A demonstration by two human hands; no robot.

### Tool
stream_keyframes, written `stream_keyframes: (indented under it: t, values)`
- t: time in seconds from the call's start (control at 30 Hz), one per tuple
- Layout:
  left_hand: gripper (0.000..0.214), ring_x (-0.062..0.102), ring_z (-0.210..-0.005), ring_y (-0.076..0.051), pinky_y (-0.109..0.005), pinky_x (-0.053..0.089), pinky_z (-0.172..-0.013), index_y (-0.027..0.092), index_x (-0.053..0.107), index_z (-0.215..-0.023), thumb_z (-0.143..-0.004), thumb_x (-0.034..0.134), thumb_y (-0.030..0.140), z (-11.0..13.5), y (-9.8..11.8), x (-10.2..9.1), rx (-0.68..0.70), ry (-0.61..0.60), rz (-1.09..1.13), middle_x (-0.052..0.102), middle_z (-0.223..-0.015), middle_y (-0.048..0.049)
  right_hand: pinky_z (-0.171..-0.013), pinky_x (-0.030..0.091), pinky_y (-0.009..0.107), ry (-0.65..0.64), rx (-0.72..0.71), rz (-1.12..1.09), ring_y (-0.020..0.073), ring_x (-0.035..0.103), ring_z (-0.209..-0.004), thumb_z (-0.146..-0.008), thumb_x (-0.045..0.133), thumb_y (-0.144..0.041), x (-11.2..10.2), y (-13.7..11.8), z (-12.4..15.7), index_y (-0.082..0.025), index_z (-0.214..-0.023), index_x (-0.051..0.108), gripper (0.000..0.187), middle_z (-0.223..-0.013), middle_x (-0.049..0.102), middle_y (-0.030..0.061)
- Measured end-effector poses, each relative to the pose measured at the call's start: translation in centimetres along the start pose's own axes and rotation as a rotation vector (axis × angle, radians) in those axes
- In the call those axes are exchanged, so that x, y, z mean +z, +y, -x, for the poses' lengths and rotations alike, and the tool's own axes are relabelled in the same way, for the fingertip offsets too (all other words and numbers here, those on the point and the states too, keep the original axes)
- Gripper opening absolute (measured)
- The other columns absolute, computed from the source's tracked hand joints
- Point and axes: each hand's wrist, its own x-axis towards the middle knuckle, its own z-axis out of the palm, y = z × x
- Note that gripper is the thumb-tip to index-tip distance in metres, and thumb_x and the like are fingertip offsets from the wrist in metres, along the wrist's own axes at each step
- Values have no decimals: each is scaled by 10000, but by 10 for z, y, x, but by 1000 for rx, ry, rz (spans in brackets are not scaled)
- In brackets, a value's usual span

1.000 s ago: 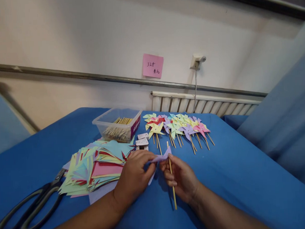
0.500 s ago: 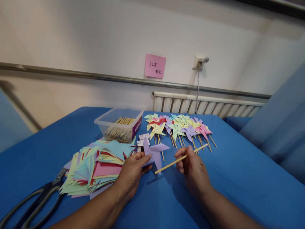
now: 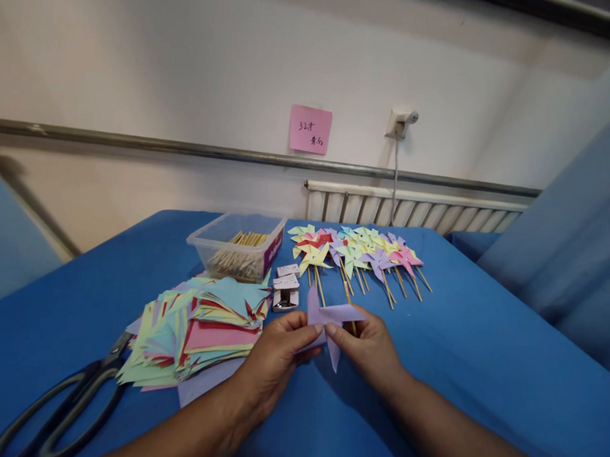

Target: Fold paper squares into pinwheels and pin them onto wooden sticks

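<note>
A purple paper pinwheel [image 3: 332, 319] is held up between both my hands above the blue table [image 3: 479, 356]. My left hand [image 3: 279, 358] pinches its left side with thumb and fingers. My right hand [image 3: 370, 347] pinches near its centre from the right and also holds a thin wooden stick [image 3: 348, 300], which rises behind the paper and is mostly hidden by it. A row of several finished pinwheels on sticks [image 3: 358, 254] lies just beyond my hands.
A pile of cut coloured paper squares [image 3: 198, 329] lies left of my hands, with large black scissors [image 3: 56, 418] at the near left. A clear plastic tub of wooden sticks [image 3: 238, 247] and small white boxes [image 3: 286, 290] stand behind. A wall with a radiator [image 3: 414, 208] backs the table.
My right hand swung the stick from slanting out to the right to upright behind the purple pinwheel, and came in to meet my left hand on the paper.
</note>
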Motion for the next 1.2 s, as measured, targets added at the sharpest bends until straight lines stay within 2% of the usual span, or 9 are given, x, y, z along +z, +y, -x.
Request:
stream_keyframes:
  t: [0.2,0.33,0.47,0.6,0.77,0.87,0.97,1.1,1.2]
  values:
    - [234,566,-828,-175,-288,446,-740,159,653,-835,-763,618,379,2,8,-2,82,-85,-52,623,-858,-50,-575,419,226,52,-7,-36,113,540,-611,-673,711,-245,-1,-2,-1,-151,-790,656,160,-657,625,-18]
    - [326,575,-809,-197,-287,454,-713,176,633,-889,-656,711,389,2,9,-1,170,-191,-209,627,-852,-50,-569,407,228,87,19,-39,110,531,-596,-686,703,-267,-3,-2,-2,-146,-813,646,185,-653,610,-22]
    - [298,573,-762,-178,-261,448,-683,181,630,-868,-634,732,334,3,4,2,264,-79,-316,641,-836,-35,-597,419,238,68,37,-74,113,533,-612,-668,718,-289,0,-2,0,-137,-812,637,223,-665,610,-13]
    - [219,566,-665,-159,-249,435,-621,167,633,-800,-722,647,371,2,1,2,222,30,-373,639,-738,-24,-464,328,184,77,91,-75,61,420,-481,-647,734,-306,3,-1,4,-142,-718,596,225,-539,499,-64]
    - [235,535,-577,-134,-229,405,-547,156,631,-739,-696,665,385,-3,-2,-2,185,95,-366,604,-640,2,-423,273,172,65,120,-32,44,348,-439,-635,748,-341,4,1,5,-152,-658,565,265,-493,415,-84]
    - [233,532,-559,-130,-228,401,-533,148,633,-728,-684,674,374,-5,-3,-3,175,134,-347,609,-624,-2,-399,233,169,36,135,-62,42,322,-421,-625,762,-365,3,-1,6,-155,-750,595,296,-493,420,-85]
    - [236,565,-594,-148,-246,433,-568,134,646,-763,-673,688,348,-8,-3,-6,157,192,-274,641,-664,-31,-383,194,175,-3,100,-189,48,289,-406,-739,642,-474,-4,-4,3,-161,-838,606,331,-504,427,-73]
    - [225,617,-708,-180,-295,486,-688,120,653,-790,-678,688,313,-13,-2,-9,142,243,-48,668,-749,-62,-438,298,188,181,-25,-344,62,369,-462,-820,517,-491,-18,-6,-8,-172,-707,573,343,-664,528,-20]
    - [212,623,-747,-180,-302,499,-718,118,660,-805,-664,701,272,-17,-1,-11,129,287,83,675,-790,-70,-572,382,216,320,-87,-192,107,482,-616,-841,492,-495,-23,-4,-15,-167,-676,593,380,-697,549,5]
